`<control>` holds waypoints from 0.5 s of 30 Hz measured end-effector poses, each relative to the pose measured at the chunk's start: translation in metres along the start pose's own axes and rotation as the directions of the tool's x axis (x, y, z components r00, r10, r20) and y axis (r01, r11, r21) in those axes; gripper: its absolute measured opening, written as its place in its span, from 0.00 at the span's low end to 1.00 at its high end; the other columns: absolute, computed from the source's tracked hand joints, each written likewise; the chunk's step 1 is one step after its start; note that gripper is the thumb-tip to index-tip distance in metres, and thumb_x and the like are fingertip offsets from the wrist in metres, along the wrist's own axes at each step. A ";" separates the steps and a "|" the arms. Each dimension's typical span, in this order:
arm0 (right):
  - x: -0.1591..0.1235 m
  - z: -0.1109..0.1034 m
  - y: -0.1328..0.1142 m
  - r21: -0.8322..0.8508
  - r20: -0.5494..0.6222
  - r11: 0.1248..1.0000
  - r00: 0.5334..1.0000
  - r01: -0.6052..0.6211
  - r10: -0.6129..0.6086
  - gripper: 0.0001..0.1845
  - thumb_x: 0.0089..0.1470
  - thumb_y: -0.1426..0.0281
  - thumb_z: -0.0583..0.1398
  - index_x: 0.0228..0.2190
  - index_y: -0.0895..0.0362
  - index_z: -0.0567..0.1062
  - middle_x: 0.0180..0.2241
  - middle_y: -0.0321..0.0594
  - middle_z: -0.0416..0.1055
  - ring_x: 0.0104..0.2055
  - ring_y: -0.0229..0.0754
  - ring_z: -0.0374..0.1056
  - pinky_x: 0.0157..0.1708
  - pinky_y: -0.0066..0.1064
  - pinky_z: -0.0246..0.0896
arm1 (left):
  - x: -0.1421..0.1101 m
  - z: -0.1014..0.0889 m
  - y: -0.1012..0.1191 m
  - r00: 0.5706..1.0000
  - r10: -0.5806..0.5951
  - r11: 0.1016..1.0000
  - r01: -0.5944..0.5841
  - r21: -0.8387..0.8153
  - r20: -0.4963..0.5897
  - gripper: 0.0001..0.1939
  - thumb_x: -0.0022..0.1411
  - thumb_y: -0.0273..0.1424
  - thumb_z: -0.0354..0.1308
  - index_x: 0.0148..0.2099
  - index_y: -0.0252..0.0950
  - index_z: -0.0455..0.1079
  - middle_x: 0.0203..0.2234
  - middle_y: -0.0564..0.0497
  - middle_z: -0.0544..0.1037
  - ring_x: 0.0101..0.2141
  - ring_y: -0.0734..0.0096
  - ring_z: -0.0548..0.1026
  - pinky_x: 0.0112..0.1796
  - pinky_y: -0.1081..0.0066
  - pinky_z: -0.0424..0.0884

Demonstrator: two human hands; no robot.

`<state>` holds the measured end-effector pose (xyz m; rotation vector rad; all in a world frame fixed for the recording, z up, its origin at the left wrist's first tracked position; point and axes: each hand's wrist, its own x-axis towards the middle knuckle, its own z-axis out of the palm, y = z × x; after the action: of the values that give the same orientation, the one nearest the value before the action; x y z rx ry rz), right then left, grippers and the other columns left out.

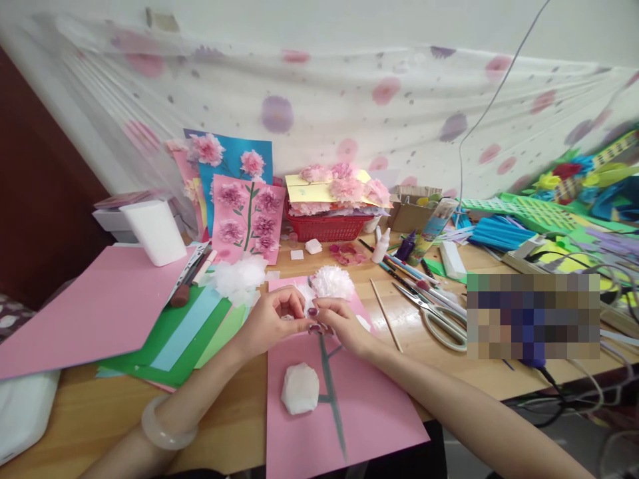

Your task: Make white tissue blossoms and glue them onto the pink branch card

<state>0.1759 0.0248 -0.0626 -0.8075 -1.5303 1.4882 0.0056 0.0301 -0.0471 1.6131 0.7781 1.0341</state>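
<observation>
My left hand (279, 316) and my right hand (344, 324) meet above the upper part of a pink sheet (384, 412). Both are closed in a pinch, fingertips close together on white tissue paper (305, 298); its lower part is hidden by the fingers. Just behind them, a fluffy white paper flower (332, 282) lies at the sheet's top. A painted dark green stem (329, 379) with side branches runs down the sheet. Left of that stem, at a branch's end, sits a flat round wad of white tissue (300, 388). Part of another white piece (363, 322) shows beyond my right hand.
Loose white tissue (239, 279) lies left of the sheet, beside green card (184, 362) and large pink card (94, 299). Scissors (434, 313), a thin stick (387, 316) and a white glue bottle (381, 246) are to the right. A red basket (327, 229) stands behind.
</observation>
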 end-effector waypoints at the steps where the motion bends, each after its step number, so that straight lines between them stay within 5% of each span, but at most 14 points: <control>1: 0.000 0.001 -0.001 0.006 -0.004 1.000 1.000 0.000 0.000 0.14 0.46 0.67 0.56 0.14 0.55 0.61 0.14 0.29 0.53 0.19 0.33 0.49 0.22 0.28 0.44 | 0.000 0.000 0.000 1.000 0.004 1.000 -0.004 0.008 -0.001 0.16 0.47 0.32 0.69 0.23 0.34 0.64 0.26 0.53 0.69 0.30 0.73 0.69 0.33 0.71 0.68; 5: 0.000 0.002 -0.003 0.049 -0.035 0.999 0.999 -0.002 0.003 0.12 0.44 0.68 0.55 0.14 0.55 0.61 0.14 0.29 0.54 0.19 0.33 0.49 0.22 0.28 0.45 | 0.001 0.001 0.002 0.999 -0.038 0.999 0.038 -0.015 -0.018 0.17 0.49 0.36 0.68 0.24 0.35 0.61 0.25 0.54 0.67 0.28 0.74 0.68 0.31 0.73 0.66; 9: 0.001 0.001 -0.004 0.066 -0.056 0.997 0.998 -0.029 0.033 0.09 0.43 0.68 0.54 0.16 0.56 0.65 0.16 0.31 0.59 0.19 0.33 0.51 0.22 0.28 0.44 | 0.000 0.000 0.002 0.992 -0.127 0.992 0.127 -0.028 -0.013 0.16 0.61 0.42 0.53 0.27 0.35 0.63 0.24 0.53 0.69 0.27 0.72 0.70 0.31 0.71 0.66; 15: 0.000 0.001 -0.006 0.021 0.023 1.000 1.000 0.005 -0.005 0.08 0.42 0.70 0.53 0.18 0.58 0.70 0.16 0.33 0.62 0.20 0.33 0.51 0.22 0.28 0.45 | -0.003 -0.002 0.003 0.984 -0.129 0.990 0.120 0.077 0.121 0.15 0.63 0.37 0.46 0.27 0.36 0.63 0.23 0.53 0.68 0.27 0.70 0.69 0.34 0.69 0.67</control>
<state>0.1759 0.0243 -0.0566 -0.7758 -1.5305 1.5124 0.0026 0.0272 -0.0443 1.6493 0.8259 0.8163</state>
